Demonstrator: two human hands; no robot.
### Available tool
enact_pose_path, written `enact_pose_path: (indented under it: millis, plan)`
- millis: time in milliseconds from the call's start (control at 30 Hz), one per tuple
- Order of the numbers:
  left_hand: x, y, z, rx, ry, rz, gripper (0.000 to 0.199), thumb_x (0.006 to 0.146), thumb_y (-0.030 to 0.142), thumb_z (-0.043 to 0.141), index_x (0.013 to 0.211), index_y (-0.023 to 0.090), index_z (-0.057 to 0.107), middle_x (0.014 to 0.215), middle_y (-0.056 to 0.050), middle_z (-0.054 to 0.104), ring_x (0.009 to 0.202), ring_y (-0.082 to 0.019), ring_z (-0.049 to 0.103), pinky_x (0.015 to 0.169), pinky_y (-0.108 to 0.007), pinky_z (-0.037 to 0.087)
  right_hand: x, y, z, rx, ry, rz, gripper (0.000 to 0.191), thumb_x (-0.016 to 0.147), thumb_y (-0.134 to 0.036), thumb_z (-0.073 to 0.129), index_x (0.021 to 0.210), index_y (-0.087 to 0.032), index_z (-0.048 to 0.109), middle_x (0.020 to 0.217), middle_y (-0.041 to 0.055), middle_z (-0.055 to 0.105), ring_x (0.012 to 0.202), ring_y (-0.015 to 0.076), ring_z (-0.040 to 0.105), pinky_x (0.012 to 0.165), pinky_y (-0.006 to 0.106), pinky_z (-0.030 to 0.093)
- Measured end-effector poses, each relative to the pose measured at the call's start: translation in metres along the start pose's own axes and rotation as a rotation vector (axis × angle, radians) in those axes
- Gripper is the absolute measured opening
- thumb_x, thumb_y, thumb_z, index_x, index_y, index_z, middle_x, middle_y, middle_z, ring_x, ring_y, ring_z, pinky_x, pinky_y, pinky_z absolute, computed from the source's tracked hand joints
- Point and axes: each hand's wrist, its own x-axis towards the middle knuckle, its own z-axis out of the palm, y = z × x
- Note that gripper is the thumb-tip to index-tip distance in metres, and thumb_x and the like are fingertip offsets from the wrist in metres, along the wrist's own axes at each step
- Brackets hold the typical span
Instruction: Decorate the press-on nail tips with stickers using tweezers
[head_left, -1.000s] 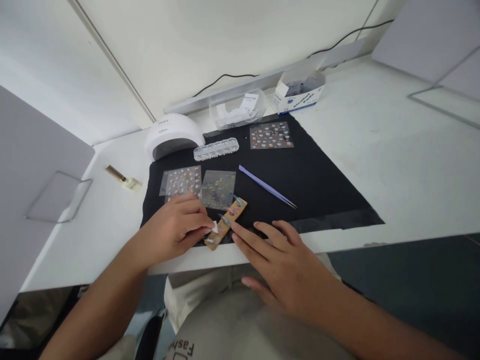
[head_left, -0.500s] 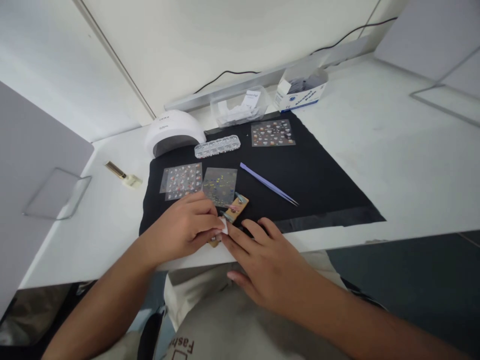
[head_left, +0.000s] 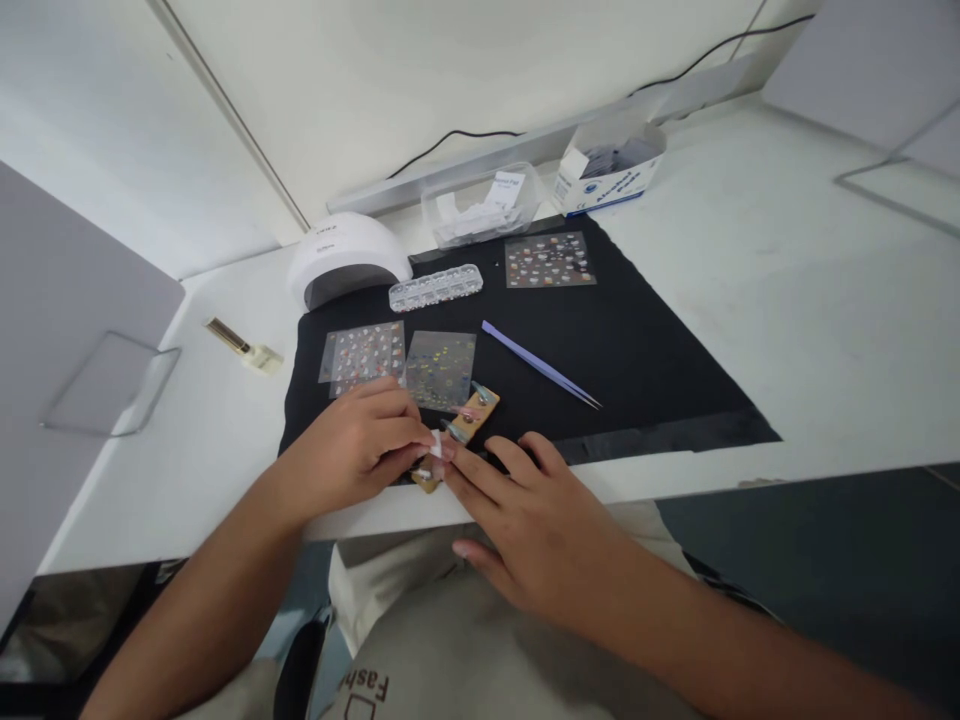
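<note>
My left hand [head_left: 356, 445] pinches a small white pad [head_left: 436, 444] between thumb and fingers. The pad lies over the near half of a light wooden nail stand [head_left: 486, 408], close to the desk edge. Several false nails, among them a pink nail tip [head_left: 468, 412], sit across the stand. With fingers spread, my right hand [head_left: 544, 515] rests its index and middle fingertips beside the pad, at the stand. What those fingertips touch exactly is partly hidden.
Sticker sheets [head_left: 441, 370], purple tweezers [head_left: 538, 364] and a rhinestone case [head_left: 436, 289] lie on a black mat [head_left: 637, 350]. Behind stand a white nail lamp [head_left: 349, 250], a clear tub [head_left: 480, 205] and an alcohol pad box [head_left: 611, 175]. A polish bottle [head_left: 259, 358] lies left.
My left hand has drawn the white pad slightly to the left, baring more of the nail stand. My right hand stays almost where it was. The view has shifted slightly.
</note>
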Motion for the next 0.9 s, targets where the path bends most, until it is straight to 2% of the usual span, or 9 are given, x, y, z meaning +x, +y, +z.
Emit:
enact_pose_path:
  millis: [233, 433, 733, 900]
  plan:
    - [0.002, 0.003, 0.000, -0.003, 0.029, 0.007, 0.015, 0.099, 0.013, 0.057, 0.095, 0.013, 0.071, 0.084, -0.007, 0.068, 0.078, -0.020, 0.054, 0.072, -0.034, 0.044, 0.001, 0.001, 0.000, -0.007, 0.007, -0.005, 0.054, 0.096, -0.048, 0.057, 0.137, -0.013, 0.062, 0.141, 0.0129, 0.066, 0.103, 0.0297, 0.049, 0.087, 0.047, 0.034]
    - [0.007, 0.008, 0.003, -0.004, -0.013, 0.009, 0.016, 0.100, 0.016, 0.057, 0.094, 0.014, 0.071, 0.085, -0.007, 0.068, 0.079, -0.020, 0.054, 0.072, -0.034, 0.044, 0.000, 0.001, 0.004, -0.018, 0.035, -0.004, 0.056, 0.095, -0.049, 0.059, 0.137, -0.012, 0.062, 0.133, 0.0141, 0.069, 0.104, 0.0304, 0.048, 0.087, 0.047, 0.034]
    - [0.000, -0.001, 0.001, 0.029, 0.012, -0.032, 0.018, 0.100, 0.015, 0.055, 0.091, 0.013, 0.070, 0.082, -0.008, 0.067, 0.078, -0.021, 0.054, 0.072, -0.035, 0.045, 0.001, 0.001, 0.005, -0.019, 0.041, -0.018, 0.057, 0.095, -0.049, 0.059, 0.138, -0.011, 0.061, 0.144, 0.0129, 0.064, 0.105, 0.0316, 0.050, 0.089, 0.048, 0.032]
    - [-0.012, 0.007, -0.006, 0.017, 0.081, -0.053, 0.013, 0.099, 0.010, 0.056, 0.097, 0.014, 0.069, 0.085, -0.007, 0.066, 0.079, -0.019, 0.054, 0.074, -0.033, 0.044, -0.006, 0.005, 0.003, -0.001, 0.054, -0.046, 0.059, 0.097, -0.047, 0.057, 0.142, -0.008, 0.057, 0.152, 0.0132, 0.058, 0.113, 0.0330, 0.049, 0.097, 0.049, 0.031]
